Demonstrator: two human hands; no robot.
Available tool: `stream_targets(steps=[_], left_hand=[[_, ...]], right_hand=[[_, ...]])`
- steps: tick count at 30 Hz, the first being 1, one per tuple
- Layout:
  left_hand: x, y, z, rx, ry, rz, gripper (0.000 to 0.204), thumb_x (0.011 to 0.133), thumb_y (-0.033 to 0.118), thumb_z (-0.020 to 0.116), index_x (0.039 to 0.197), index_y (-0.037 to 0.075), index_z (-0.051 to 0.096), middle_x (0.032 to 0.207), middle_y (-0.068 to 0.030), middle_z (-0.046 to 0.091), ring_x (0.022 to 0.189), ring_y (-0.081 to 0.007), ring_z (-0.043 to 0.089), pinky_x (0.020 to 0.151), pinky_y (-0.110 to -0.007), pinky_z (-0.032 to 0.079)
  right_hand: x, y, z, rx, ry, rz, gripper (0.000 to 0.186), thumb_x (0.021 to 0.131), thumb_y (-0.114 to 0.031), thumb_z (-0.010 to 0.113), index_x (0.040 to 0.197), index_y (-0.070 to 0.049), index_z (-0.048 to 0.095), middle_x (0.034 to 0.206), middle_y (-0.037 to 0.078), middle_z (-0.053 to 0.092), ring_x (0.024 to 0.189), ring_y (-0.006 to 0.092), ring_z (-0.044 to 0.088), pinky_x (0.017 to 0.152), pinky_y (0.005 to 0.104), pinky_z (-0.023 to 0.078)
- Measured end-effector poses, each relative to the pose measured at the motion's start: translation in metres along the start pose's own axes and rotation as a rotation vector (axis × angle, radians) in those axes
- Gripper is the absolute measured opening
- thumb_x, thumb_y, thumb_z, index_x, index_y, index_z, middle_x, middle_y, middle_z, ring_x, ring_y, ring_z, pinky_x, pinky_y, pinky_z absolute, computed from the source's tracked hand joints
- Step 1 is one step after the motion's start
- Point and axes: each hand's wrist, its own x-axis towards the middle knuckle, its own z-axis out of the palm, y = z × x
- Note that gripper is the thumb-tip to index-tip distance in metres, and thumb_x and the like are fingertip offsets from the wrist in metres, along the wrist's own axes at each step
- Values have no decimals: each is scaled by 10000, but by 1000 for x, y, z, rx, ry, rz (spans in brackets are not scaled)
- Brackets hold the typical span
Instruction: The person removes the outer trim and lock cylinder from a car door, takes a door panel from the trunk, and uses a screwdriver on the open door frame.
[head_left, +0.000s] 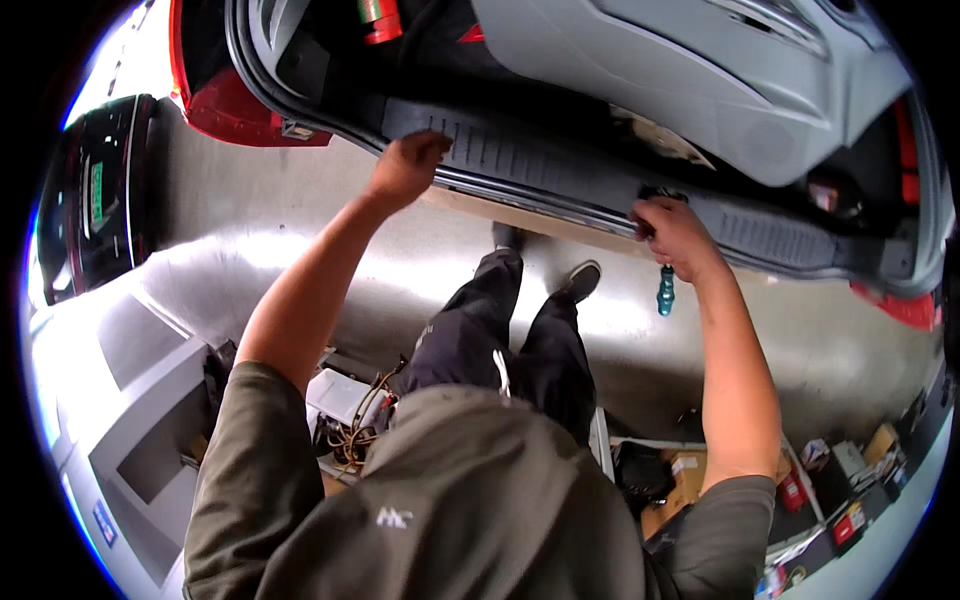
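Note:
I stand at the open back of a car and look down on its dark ribbed sill trim. My left hand rests on the left part of that trim, fingers curled over its near edge. My right hand is closed around a tool with a teal handle that hangs down below the fist; its tip is hidden where the hand meets the trim. A grey inner panel lies in the boot above both hands.
Red bodywork and a tail lamp flank the opening. A dark car stands at far left. Grey cabinets, a tangle of cables and boxes of parts sit on the concrete floor around my legs.

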Motion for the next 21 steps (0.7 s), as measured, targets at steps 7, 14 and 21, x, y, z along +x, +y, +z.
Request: stream_targets(steps=[7,14,21], left_hand=[[180,-63,45,320,99,116,394,1063,321,597,1388,108,658,1243,-170,734,1089,-323,731,1006,-415,547],[333,-196,110,710,-7,385,369,1010,157,513,1320,30,668,1245,-168,705,1143,-333,660,981,-425,520],[364,-150,112,85,-172,165,358,987,192,543,1249,0,692,1064,-157,743,942,-293,710,865,-428,561]], right_hand=[[104,64,-41,293,269,80,400,963,-433,706,787,-80,644,679,50,603,448,80,381,387,250,245],[146,40,-5,382,367,136,481,975,-469,702,671,-111,597,628,49,594,399,101,387,354,234,238],[139,36,-5,365,422,133,473,975,-484,701,655,-156,584,600,16,599,394,87,421,334,214,253]])
